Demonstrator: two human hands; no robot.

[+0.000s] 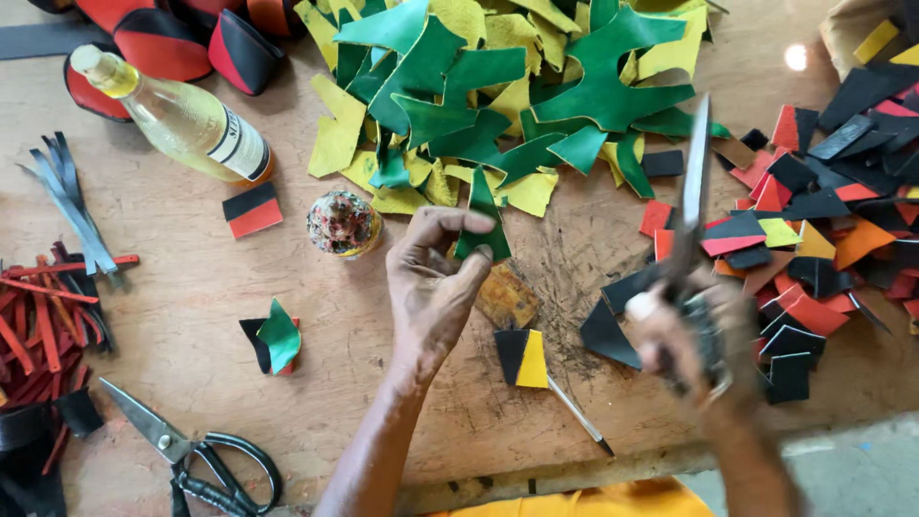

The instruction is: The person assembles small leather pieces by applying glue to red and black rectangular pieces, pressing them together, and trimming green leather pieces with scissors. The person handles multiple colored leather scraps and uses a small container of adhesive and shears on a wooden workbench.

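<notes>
Blurred right hand (694, 330) was clenched around shears (691, 206), blades raised upright, away from the work. Left hand (436, 278) pinched a green leather triangle (481, 225) by its base, lifted off the wooden table (191, 297) near the green and yellow scrap pile (498, 86).

Bare forearms, no sleeves; bright yellow-orange garment (593, 502) at the waist
</notes>
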